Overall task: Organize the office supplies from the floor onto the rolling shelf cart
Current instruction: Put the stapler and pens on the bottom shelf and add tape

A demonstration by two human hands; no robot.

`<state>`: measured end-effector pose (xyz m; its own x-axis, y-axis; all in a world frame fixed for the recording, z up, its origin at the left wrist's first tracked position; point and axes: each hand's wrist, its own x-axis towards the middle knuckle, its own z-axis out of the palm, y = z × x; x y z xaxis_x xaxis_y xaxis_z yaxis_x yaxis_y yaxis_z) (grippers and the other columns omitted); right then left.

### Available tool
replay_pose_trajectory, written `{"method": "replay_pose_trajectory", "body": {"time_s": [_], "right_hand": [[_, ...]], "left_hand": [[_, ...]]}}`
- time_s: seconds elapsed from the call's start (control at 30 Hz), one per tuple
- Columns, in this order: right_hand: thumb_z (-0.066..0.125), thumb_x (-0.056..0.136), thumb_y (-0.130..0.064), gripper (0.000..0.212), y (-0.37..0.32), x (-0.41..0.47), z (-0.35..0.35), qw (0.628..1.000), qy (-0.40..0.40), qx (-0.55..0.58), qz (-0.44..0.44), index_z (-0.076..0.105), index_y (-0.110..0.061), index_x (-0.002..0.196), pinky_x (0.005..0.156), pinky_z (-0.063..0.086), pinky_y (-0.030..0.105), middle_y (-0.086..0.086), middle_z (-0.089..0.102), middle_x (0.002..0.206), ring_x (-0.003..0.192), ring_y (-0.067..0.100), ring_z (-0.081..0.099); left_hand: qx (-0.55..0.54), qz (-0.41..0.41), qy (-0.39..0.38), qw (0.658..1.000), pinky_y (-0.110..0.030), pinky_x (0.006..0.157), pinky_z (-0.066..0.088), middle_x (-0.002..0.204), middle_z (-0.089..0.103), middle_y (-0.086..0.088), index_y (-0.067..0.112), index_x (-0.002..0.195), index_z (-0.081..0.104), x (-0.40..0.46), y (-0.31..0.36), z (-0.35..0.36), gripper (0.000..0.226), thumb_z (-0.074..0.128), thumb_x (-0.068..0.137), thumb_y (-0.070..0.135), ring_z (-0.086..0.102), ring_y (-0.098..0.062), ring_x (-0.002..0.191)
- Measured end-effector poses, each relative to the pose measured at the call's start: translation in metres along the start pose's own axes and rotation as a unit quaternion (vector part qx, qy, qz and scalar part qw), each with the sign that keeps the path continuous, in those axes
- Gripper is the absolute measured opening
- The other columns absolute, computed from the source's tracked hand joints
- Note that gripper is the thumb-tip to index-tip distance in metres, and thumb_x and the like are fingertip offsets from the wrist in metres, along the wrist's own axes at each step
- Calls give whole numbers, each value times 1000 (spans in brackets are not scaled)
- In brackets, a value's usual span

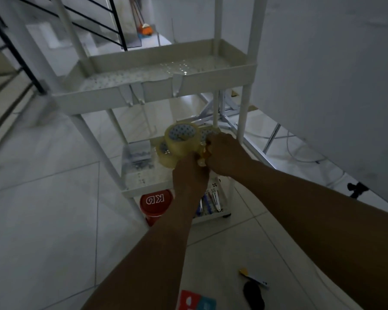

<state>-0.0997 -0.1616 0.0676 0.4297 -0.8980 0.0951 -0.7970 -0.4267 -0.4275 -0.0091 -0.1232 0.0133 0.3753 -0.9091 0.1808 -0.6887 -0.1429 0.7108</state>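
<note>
Two hands, left hand (189, 173) and right hand (224, 153), clench the tape rolls (179, 143) (stacked, clear) over the cart (143, 189) middle shelf; white tiled floor (54, 220) below; dim room.

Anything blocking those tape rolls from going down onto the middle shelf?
Nothing visible. Both hands, left hand and right hand, hold the tape rolls just above the middle shelf. The clear box sits to the left, out of the way.
</note>
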Motion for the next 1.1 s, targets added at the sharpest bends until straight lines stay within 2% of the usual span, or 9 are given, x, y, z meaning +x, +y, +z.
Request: {"method": "replay_pose_trajectory", "body": {"time_s": [0.13, 0.23, 0.33, 0.4, 0.53, 0.67, 0.77, 0.9, 1.1], "right_hand": [[63, 84, -21, 24, 5, 19, 8, 999, -22, -29, 36, 58, -5, 101, 69, 50, 31, 9, 61, 94, 80, 22, 59], [65, 82, -17, 11, 11, 28, 17, 996, -33, -25, 73, 57, -11, 79, 55, 50, 27, 4, 60, 78, 72, 21, 61], [66, 82, -15, 31, 12, 31, 26, 997, -26, 2, 74, 42, -17, 62, 44, 34, 22, -3, 46, 64, 61, 14, 51], [65, 83, -15, 27, 12, 31, 32, 997, -20, 12, 74, 45, -15, 66, 50, 36, 22, -4, 42, 65, 61, 12, 48], [60, 86, -10, 12, 11, 30, 42, 998, -12, 6, 64, 52, -10, 95, 66, 40, 28, 0, 48, 81, 78, 16, 51], [64, 84, -15, 37, 10, 25, 44, 999, -5, -15, 47, 53, -5, 118, 75, 49, 30, 7, 59, 104, 92, 20, 59], [67, 84, -19, 36, 9, 21, 41, 998, 1, -48, 28, 57, -5, 116, 78, 47, 30, 10, 62, 113, 102, 24, 61], [60, 87, -14, 4, 6, 17, 42, 999, 21, -20, 28, 60, -10, 89, 68, 40, 26, 8, 63, 93, 83, 19, 58], [65, 85, -21, 22, 10, 20, 44, 997, 51, -10, 49, 65, -4, 99, 77, 53, 34, 11, 67, 97, 92, 26, 64]], "left_hand": [[-25, -14, 4, 1000, -23, 55, 38, 95, 71, -14, 4, 103, 65, 7, 1, 7, 20, 56, 85, 6, 63, -25, 81], [-30, -10, 4, 999, -9, 44, 30, 101, 70, -12, 6, 111, 62, 6, -3, 12, 25, 61, 87, 12, 55, -13, 76], [-20, 7, -11, 1000, -10, 57, 34, 114, 68, -11, 7, 126, 55, 8, -10, 10, 40, 63, 88, 17, 64, -19, 93], [-1, 21, -12, 1000, -12, 63, 33, 116, 67, -10, 8, 130, 52, 8, -14, 8, 45, 63, 88, 21, 65, -21, 98], [29, 61, -1, 998, -13, 65, 34, 117, 68, -10, 7, 131, 51, 0, -18, 4, 49, 65, 86, 21, 66, -24, 100], [30, 79, 1, 996, -18, 75, 39, 122, 66, -12, 7, 133, 49, -9, -24, -1, 53, 66, 84, 18, 64, -26, 107], [28, 93, -28, 995, -20, 83, 39, 129, 62, -12, 8, 137, 44, -13, -28, -3, 60, 66, 83, 14, 60, -27, 115], [41, 82, -70, 993, -24, 75, 40, 119, 64, -15, 7, 129, 48, -7, -31, -3, 49, 63, 82, 11, 62, -30, 107], [43, 44, -130, 990, -39, 89, 51, 122, 62, -16, 8, 133, 41, -8, -30, -6, 54, 59, 82, 7, 60, -33, 108]]}}
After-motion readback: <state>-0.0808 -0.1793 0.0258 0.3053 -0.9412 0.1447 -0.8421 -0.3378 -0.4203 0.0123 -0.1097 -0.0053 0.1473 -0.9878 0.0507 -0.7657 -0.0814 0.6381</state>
